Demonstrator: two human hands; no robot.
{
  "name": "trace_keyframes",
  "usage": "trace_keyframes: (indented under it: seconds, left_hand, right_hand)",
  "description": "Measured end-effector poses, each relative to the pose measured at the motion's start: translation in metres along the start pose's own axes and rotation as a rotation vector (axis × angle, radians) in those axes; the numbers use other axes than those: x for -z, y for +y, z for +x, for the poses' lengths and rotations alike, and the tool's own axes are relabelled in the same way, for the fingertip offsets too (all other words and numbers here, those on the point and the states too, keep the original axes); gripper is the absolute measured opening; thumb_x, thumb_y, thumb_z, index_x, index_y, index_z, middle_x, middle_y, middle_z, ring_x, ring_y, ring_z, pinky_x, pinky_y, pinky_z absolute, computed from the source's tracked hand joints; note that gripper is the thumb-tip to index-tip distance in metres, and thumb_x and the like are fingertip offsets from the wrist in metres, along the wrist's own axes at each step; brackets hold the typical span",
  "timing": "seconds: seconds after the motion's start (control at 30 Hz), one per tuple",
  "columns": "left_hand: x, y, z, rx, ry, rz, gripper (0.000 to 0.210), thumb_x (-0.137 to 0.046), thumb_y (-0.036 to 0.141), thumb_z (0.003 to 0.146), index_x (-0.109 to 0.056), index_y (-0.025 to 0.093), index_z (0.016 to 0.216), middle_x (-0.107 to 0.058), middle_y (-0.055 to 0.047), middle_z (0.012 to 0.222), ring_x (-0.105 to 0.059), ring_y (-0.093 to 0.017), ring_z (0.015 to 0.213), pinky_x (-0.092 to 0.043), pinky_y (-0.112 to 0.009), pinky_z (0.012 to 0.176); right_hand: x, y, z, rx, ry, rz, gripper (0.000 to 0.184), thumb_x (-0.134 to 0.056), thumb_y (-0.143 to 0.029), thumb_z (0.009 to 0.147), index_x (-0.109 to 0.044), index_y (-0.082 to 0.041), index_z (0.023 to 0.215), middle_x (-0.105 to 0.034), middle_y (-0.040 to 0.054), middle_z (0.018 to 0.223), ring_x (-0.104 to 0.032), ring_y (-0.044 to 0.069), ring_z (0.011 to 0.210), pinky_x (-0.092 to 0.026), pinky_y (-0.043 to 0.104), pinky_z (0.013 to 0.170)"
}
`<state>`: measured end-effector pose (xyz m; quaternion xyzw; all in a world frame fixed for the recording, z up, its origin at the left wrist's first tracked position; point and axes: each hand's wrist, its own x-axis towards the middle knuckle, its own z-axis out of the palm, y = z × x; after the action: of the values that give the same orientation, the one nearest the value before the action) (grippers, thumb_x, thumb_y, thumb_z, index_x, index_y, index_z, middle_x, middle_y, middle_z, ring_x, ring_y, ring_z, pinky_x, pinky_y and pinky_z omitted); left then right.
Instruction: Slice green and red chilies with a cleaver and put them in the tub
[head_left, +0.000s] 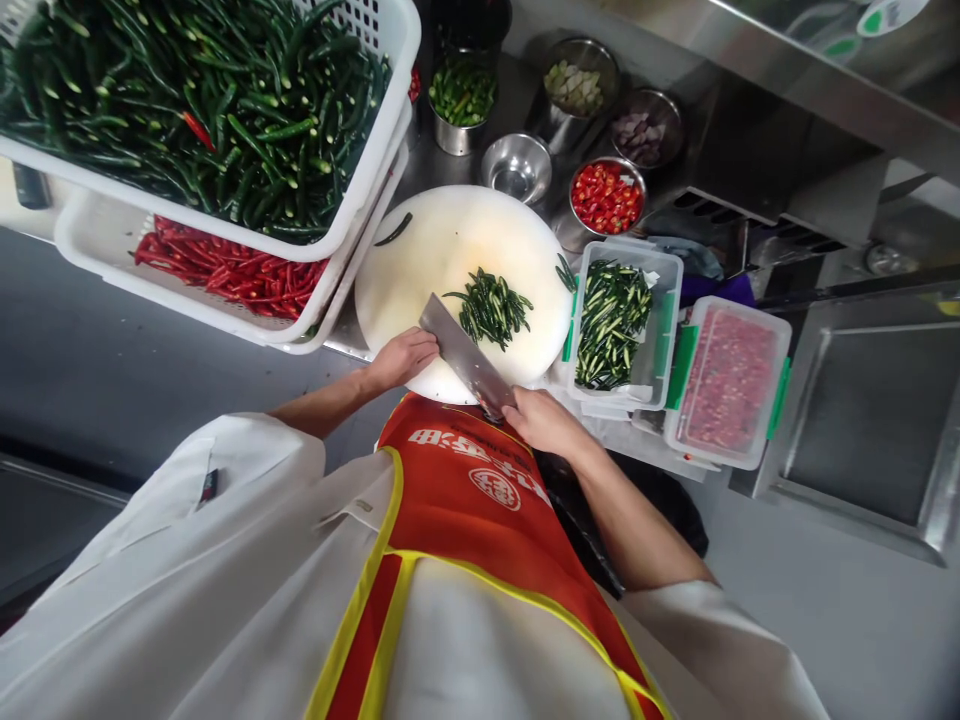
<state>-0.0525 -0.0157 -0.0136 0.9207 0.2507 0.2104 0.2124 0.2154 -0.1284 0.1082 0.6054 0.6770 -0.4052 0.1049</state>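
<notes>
Steel counter spans the upper middle; cut chilies lie on the central board. Right hand grips a cleaver; left hand curls its fingers beside it, contents unclear. Slicing seems underway; continuing calls for tucked fingertips.

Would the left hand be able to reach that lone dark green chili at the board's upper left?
Probably yes: the left hand is right by the cleaver, but only bare cutting board seems to lie between it and the lone chili.

A professional-looking kitchen, folks: cleaver over round chopping board, steel bowl, basket heaped with chillies!
</notes>
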Motion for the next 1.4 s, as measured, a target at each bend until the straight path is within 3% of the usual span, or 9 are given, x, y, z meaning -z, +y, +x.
trace_keyframes:
  seconds: [0.13, 0.23, 0.4, 0.63, 0.8, 0.93, 1.1, 1.27, 1.4]
  left_hand:
    - [0.003, 0.001, 0.000, 0.007, -0.032, -0.030, 0.028, -0.046, 0.028, 0.100, -0.070, 0.017, 0.094, -0.068, -0.009, 0.100, -0.060, -0.018, 0.093, -0.051, -0.032, 0.087]
    - [0.013, -0.009, 0.012, 0.061, -0.026, -0.044, 0.028, -0.045, 0.031, 0.099, -0.069, 0.017, 0.091, -0.068, -0.009, 0.097, -0.060, -0.018, 0.094, -0.051, -0.032, 0.087]
    - [0.036, -0.058, 0.064, 0.433, 0.217, 0.105, 0.025, -0.044, 0.028, 0.097, -0.065, 0.015, 0.099, -0.065, -0.012, 0.107, -0.057, -0.024, 0.106, -0.046, -0.040, 0.099]
    - [0.032, -0.114, 0.108, 0.679, 0.350, 0.173, 0.027, -0.049, 0.028, 0.092, -0.061, 0.018, 0.114, -0.060, -0.015, 0.110, -0.055, -0.030, 0.114, -0.043, -0.045, 0.103]
    - [0.040, -0.106, 0.107, 0.799, 0.147, 0.191, 0.024, -0.047, 0.024, 0.091, -0.065, 0.016, 0.104, -0.059, -0.018, 0.105, -0.059, -0.031, 0.101, -0.048, -0.047, 0.096]
    - [0.052, -0.078, 0.095, 0.677, -0.062, 0.200, 0.021, -0.048, 0.019, 0.089, -0.068, 0.014, 0.093, -0.060, -0.016, 0.106, -0.059, -0.028, 0.099, -0.050, -0.042, 0.089]
    - [0.039, -0.037, 0.055, 0.172, -0.237, 0.027, 0.023, -0.047, 0.021, 0.094, -0.070, 0.016, 0.094, -0.064, -0.011, 0.098, -0.060, -0.023, 0.096, -0.050, -0.036, 0.089]
    - [0.019, -0.017, 0.024, 0.016, -0.163, -0.075, 0.027, -0.045, 0.029, 0.098, -0.070, 0.017, 0.099, -0.066, -0.011, 0.104, -0.060, -0.020, 0.097, -0.051, -0.035, 0.087]
    - [0.013, -0.018, 0.021, 0.033, -0.107, -0.112, 0.027, -0.047, 0.032, 0.099, -0.070, 0.019, 0.099, -0.067, -0.010, 0.105, -0.060, -0.019, 0.098, -0.050, -0.034, 0.089]
  right_hand:
    - [-0.017, -0.005, 0.028, -0.025, 0.108, 0.074, 0.022, -0.044, -0.029, 0.096, -0.062, -0.015, 0.097, -0.073, 0.0148, 0.099, -0.066, 0.023, 0.093, -0.039, 0.027, 0.075]
    - [-0.019, 0.004, 0.026, -0.060, 0.174, 0.165, 0.022, -0.046, -0.031, 0.095, -0.062, -0.017, 0.091, -0.073, 0.0117, 0.091, -0.066, 0.022, 0.087, -0.040, 0.027, 0.072]
    - [-0.013, 0.019, 0.000, -0.119, 0.218, 0.262, 0.024, -0.044, -0.034, 0.095, -0.061, -0.017, 0.092, -0.071, 0.0073, 0.077, -0.065, 0.020, 0.078, -0.040, 0.025, 0.067]
    - [-0.027, 0.008, -0.003, 0.034, 0.091, 0.098, 0.022, -0.045, -0.030, 0.094, -0.062, -0.019, 0.088, -0.073, 0.0100, 0.087, -0.066, 0.021, 0.084, -0.037, 0.027, 0.070]
    - [-0.022, 0.019, 0.000, -0.120, 0.182, 0.193, 0.021, -0.046, -0.031, 0.094, -0.061, -0.018, 0.087, -0.072, 0.0084, 0.080, -0.065, 0.020, 0.077, -0.038, 0.026, 0.067]
    - [-0.011, 0.023, -0.002, -0.180, 0.210, 0.280, 0.021, -0.046, -0.032, 0.094, -0.060, -0.019, 0.086, -0.067, 0.0039, 0.065, -0.064, 0.019, 0.070, -0.039, 0.025, 0.065]
    - [-0.008, 0.014, 0.001, -0.177, 0.187, 0.244, 0.023, -0.045, -0.034, 0.095, -0.061, -0.018, 0.089, -0.068, 0.0051, 0.068, -0.064, 0.019, 0.070, -0.038, 0.026, 0.064]
    - [-0.004, 0.005, 0.005, -0.090, 0.146, 0.144, 0.021, -0.046, -0.030, 0.095, -0.062, -0.017, 0.096, -0.073, 0.0111, 0.094, -0.066, 0.021, 0.087, -0.039, 0.025, 0.069]
    - [0.014, 0.003, -0.002, -0.049, 0.064, 0.171, 0.019, -0.047, -0.028, 0.095, -0.062, -0.017, 0.097, -0.072, 0.0083, 0.083, -0.066, 0.019, 0.081, -0.039, 0.024, 0.068]
